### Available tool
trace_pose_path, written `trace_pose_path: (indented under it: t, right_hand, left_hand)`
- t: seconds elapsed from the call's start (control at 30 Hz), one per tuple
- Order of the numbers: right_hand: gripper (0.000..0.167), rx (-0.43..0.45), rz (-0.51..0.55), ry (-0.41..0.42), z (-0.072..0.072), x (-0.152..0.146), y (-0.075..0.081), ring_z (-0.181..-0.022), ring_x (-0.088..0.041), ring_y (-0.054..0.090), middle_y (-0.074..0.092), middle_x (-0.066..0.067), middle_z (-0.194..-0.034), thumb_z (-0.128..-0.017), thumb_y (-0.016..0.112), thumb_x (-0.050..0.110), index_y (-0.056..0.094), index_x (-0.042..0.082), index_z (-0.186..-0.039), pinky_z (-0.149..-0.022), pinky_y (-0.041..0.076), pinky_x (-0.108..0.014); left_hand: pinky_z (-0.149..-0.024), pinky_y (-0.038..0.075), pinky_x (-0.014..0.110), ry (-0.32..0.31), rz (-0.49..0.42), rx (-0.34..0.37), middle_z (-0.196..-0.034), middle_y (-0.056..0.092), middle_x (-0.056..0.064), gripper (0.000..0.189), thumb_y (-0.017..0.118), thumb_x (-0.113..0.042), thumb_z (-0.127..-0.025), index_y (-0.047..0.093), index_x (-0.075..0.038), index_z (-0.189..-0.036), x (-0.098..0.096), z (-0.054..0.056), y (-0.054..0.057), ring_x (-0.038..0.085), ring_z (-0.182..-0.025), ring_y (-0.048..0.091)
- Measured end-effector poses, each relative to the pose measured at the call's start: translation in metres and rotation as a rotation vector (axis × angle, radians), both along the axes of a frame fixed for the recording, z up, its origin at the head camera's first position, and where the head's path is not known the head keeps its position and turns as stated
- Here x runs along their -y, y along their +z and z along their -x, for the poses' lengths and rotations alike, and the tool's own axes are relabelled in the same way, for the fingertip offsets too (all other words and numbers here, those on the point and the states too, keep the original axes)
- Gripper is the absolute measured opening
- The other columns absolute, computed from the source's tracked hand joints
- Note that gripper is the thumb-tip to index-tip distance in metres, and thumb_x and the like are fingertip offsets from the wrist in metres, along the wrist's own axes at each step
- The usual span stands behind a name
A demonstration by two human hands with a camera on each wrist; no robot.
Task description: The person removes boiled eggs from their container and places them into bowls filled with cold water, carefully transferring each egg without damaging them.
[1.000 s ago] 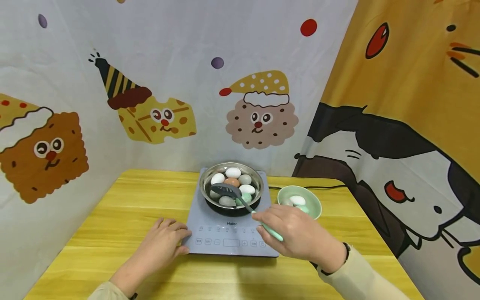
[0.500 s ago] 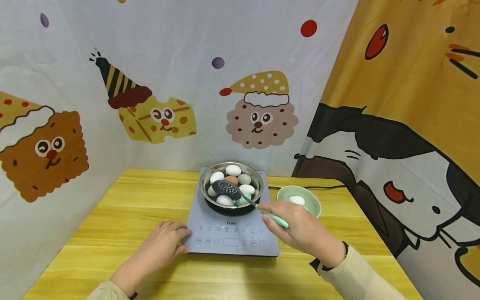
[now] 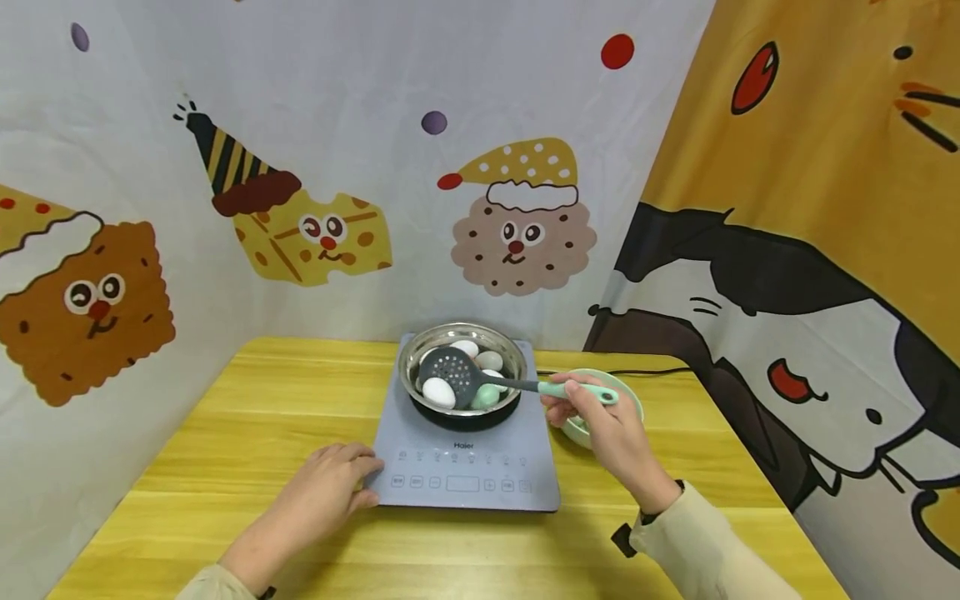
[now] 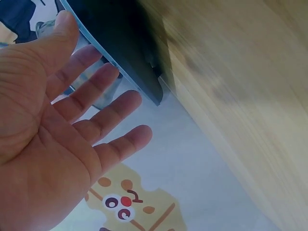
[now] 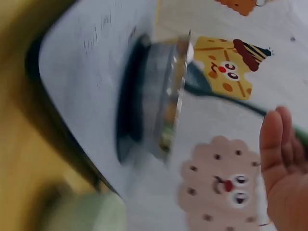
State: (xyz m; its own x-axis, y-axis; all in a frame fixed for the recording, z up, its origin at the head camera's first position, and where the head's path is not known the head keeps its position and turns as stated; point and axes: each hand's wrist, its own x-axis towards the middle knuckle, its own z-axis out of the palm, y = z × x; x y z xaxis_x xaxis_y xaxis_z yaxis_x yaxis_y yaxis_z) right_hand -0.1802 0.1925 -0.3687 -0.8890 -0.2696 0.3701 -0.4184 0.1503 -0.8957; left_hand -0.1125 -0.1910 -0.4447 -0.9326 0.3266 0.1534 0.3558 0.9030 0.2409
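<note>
My right hand (image 3: pixel 609 429) pinches the mint-green handle of a slotted spoon (image 3: pixel 453 375), and the handle runs nearly level above the bowl. Its dark perforated head covers the left part of a steel pan (image 3: pixel 517 346) with several eggs in it. A white egg (image 3: pixel 438 393) shows at the head's near side, a pale green egg (image 3: pixel 485 397) to the right; other eggs are partly hidden. The pan stands on a grey induction cooker (image 3: pixel 427 450). At the cooker's left edge rests my left hand (image 3: pixel 322 487), palm and loosely spread fingers (image 4: pixel 126 101) seen in the left wrist view.
A light green bowl (image 3: pixel 636 408) stands right of the cooker, partly behind the right hand. A black cable (image 3: pixel 652 372) runs along the back of the wooden table (image 3: pixel 300 392). A cartoon-printed cloth (image 3: pixel 345 308) hangs close behind the table.
My right hand has risen and shifted right, swinging the spoon handle to nearly level. The spoon's head sits higher over the pan. My left hand stays put.
</note>
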Motion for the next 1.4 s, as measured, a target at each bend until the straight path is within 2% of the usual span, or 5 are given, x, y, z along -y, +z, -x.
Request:
trace_pose_path:
  t: [0.13, 0.33, 0.53, 1.0, 1.4]
  right_hand:
    - [0.039, 0.306, 0.208, -0.092, 0.008, 0.003, -0.006, -0.077, -0.018, 0.073, 0.081, -0.016, -0.101, -0.116, 0.046, 0.028, 0.066, -0.003, -0.13, -0.074, 0.068, -0.034]
    - [0.039, 0.445, 0.368, -0.135, 0.011, 0.004, -0.005, -0.074, -0.017, 0.073, 0.082, -0.007, -0.094, -0.116, 0.039, 0.024, 0.067, 0.0, -0.127, -0.072, 0.066, -0.029]
    - [0.039, 0.44, 0.398, -0.204, 0.012, -0.003, 0.0, -0.075, -0.016, 0.074, 0.082, -0.005, -0.09, -0.116, 0.04, 0.027, 0.07, 0.002, -0.12, -0.073, 0.067, -0.029]
    - [0.039, 0.281, 0.322, -0.42, 0.002, -0.044, 0.009, -0.068, -0.014, 0.076, 0.083, -0.004, -0.087, -0.115, 0.048, 0.034, 0.068, 0.0, -0.117, -0.065, 0.068, -0.029]
    - [0.039, 0.265, 0.3, -0.474, 0.002, -0.066, 0.008, -0.067, -0.015, 0.076, 0.083, -0.004, -0.085, -0.114, 0.051, 0.035, 0.07, 0.001, -0.113, -0.064, 0.068, -0.029]
  left_hand:
    - [-0.109, 0.055, 0.061, 0.001, -0.008, -0.006, -0.13, 0.074, 0.011, 0.047, 0.089, -0.03, -0.085, 0.077, -0.007, -0.125, 0.0, -0.001, -0.001, 0.035, -0.119, 0.07]
    - [-0.103, 0.059, 0.059, -0.002, -0.013, -0.019, -0.129, 0.074, 0.01, 0.047, 0.089, -0.029, -0.085, 0.077, -0.007, -0.125, 0.0, -0.001, -0.001, 0.035, -0.117, 0.072]
    - [-0.102, 0.06, 0.058, -0.004, -0.009, -0.025, -0.128, 0.074, 0.01, 0.047, 0.089, -0.03, -0.085, 0.077, -0.007, -0.125, 0.0, -0.001, -0.002, 0.034, -0.115, 0.072]
    - [-0.101, 0.061, 0.056, 0.002, -0.015, -0.008, -0.128, 0.074, 0.01, 0.046, 0.088, -0.03, -0.087, 0.076, -0.007, -0.127, 0.0, -0.003, -0.002, 0.032, -0.114, 0.073]
    - [-0.099, 0.061, 0.055, -0.002, -0.027, -0.014, -0.127, 0.074, 0.009, 0.045, 0.087, -0.029, -0.088, 0.077, -0.007, -0.126, 0.001, -0.003, -0.003, 0.032, -0.112, 0.074]
